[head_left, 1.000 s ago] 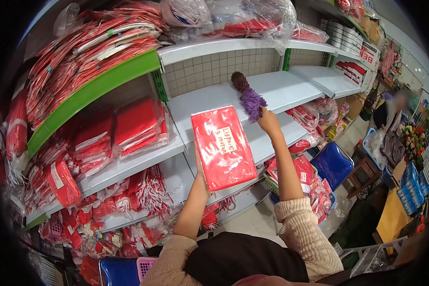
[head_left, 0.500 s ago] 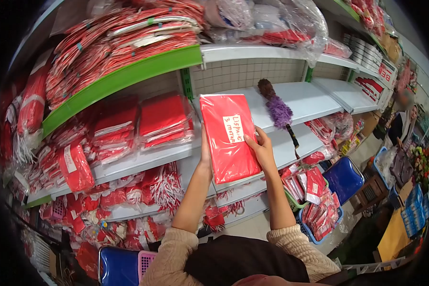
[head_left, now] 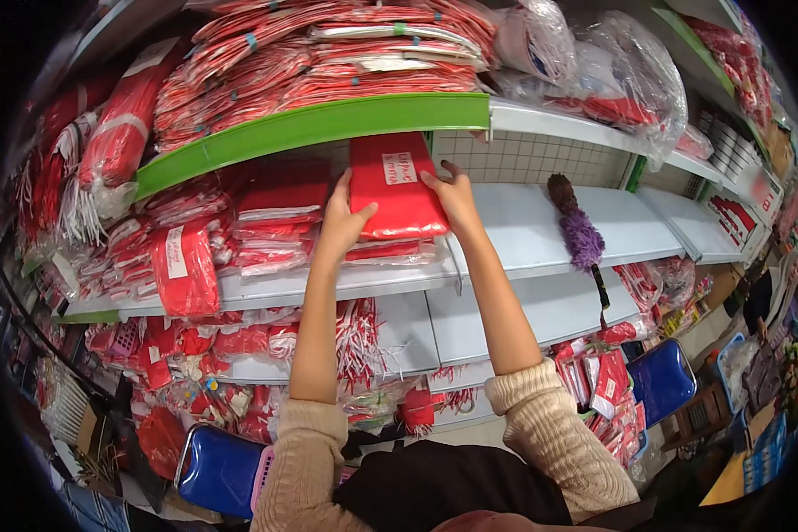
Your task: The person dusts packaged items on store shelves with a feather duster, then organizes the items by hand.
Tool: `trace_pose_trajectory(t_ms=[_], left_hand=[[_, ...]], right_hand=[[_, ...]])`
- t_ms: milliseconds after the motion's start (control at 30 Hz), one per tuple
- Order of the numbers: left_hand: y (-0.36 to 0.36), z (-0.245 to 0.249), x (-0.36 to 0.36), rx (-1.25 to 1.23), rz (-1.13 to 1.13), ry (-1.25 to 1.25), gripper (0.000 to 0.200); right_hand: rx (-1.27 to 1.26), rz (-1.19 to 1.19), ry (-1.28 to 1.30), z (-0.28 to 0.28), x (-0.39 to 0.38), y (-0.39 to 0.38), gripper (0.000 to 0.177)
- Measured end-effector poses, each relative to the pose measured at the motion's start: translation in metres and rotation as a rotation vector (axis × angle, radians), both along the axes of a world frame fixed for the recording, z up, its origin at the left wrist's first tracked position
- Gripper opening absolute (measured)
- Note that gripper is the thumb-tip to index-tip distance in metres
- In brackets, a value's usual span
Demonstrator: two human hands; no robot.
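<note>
A flat red packet in clear plastic, with a handwritten white label, lies over a stack of similar packets on the middle shelf. My left hand holds its left edge, thumb on top. At its right edge, my right hand has the thumb on the packet's face and the index finger stretched out past it; the other fingers are partly hidden. Another stack of red packets stands just left of my left hand. The green-edged shelf above is close over the packet's far end.
A purple duster lies on the shelf to the right. Folded red goods fill the upper shelf. Below are hanging red-and-white tassels, a blue chair seat at right and another blue seat at lower left.
Both hands have carried the red packet left and away from me, from in front of the shelf onto the stack. The view has shifted, so the shelves appear farther right.
</note>
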State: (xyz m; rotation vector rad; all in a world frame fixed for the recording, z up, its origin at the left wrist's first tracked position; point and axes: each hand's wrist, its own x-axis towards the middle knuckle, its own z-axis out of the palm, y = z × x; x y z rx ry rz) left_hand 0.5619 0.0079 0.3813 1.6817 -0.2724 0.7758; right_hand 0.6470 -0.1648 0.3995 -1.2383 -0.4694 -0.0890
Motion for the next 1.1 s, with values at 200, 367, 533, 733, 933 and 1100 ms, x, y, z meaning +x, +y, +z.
trace_pose_trajectory(t_ms=[200,367,533,733,933,1100], left_hand=[[0.031,-0.013,0.011,0.689,0.544,0.229,0.037],[0.033,-0.033,0.02,0.794,0.576,0.175,0.034],[0.026,-0.028,0.016,0.691,0.577,0.165,0.035],[-0.015,-0.022,-0.026,0.63,0.695,-0.32,0.023],[-0.048,-0.047,-0.075,0.48,0.554,-0.309,0.023],[-0.044,-0.078,-0.093,0.378,0.514,-0.24,0.023]], right_hand=[[-0.938,-0.336,-0.375,-0.028,0.009,0.034,0.032],[-1.012,-0.495,-0.516,-0.037,-0.013,0.034,0.035],[-0.843,-0.56,-0.559,-0.047,-0.022,0.03,0.041],[-0.489,-0.655,-0.743,-0.051,-0.073,0.016,0.029],[-0.336,-0.51,-0.775,-0.08,-0.125,0.014,0.02],[-0.316,-0.408,-0.727,-0.107,-0.143,0.028,0.02]])
